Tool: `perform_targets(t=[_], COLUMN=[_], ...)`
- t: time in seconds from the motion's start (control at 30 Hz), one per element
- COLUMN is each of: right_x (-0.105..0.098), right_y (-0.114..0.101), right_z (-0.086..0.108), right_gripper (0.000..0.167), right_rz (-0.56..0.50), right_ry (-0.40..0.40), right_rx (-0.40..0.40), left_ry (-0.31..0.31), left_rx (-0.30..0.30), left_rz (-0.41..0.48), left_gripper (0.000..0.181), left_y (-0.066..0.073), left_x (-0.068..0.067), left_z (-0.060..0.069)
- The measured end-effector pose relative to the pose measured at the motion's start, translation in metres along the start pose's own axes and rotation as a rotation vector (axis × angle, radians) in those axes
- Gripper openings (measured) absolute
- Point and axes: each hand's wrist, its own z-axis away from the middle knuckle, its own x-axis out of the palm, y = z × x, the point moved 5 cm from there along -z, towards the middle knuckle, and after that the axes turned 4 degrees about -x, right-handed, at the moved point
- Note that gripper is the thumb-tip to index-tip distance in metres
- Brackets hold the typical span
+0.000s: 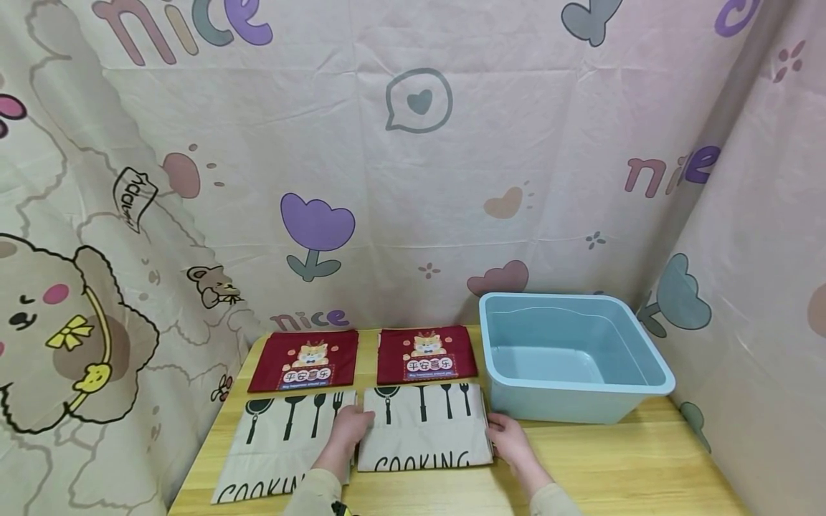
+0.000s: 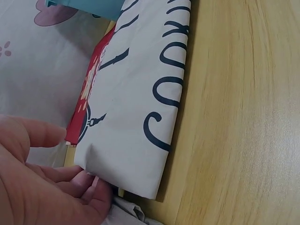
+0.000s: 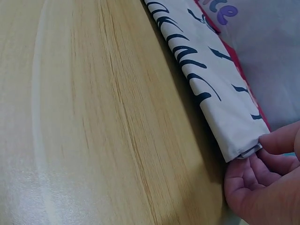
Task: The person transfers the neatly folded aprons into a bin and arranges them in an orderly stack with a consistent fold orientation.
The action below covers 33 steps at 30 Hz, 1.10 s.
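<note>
A folded off-white cloth, printed with dark kitchen utensils and the word COOKING, lies at the front middle of the table. At its left edge, my left hand has its fingers curled under the cloth, the thumb held apart from it in the left wrist view. My right hand pinches the opposite edge; the right wrist view shows the thumb on top and fingers beneath the layers. Another folded off-white cloth with the same print lies to the left, partly hidden by my left forearm.
Two folded dark red cloths with a cartoon animal print lie behind, one at left and one at middle. A light blue plastic tub stands at the back right of the wooden table. Printed curtains enclose the back and sides.
</note>
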Motion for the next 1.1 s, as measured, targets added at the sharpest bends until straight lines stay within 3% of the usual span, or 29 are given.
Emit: perform_targets(t=[0.13,0.6,0.8,1.1], right_x=[0.0009,0.0009,0.0015,0.0046], right_y=[0.0013,-0.0009,-0.0006,-0.0017], right_z=[-0.0007,0.0005,0.0010,-0.0018], right_gripper=[0.044,0.042,0.043,0.044], right_rz=[-0.011,0.011,0.023,-0.027], right_ry=[0.004,0.039,0.056,0.076], right_rx=[-0.007,-0.032,-0.037,-0.061], left_ry=[0.002,0.005,0.011,0.002], left_rx=[-0.002,-0.002,0.038,0.029], left_rz=[-0.008,0.033,0.083,0.176], left_gripper=[0.043,0.044,0.048,0.055], left_y=[0.0021,0.0045,0.0038,-0.0028], left_x=[0.0011,0.0024,0.0033,0.0045], left_z=[0.0006,0.0004,-0.0004,-0.0020])
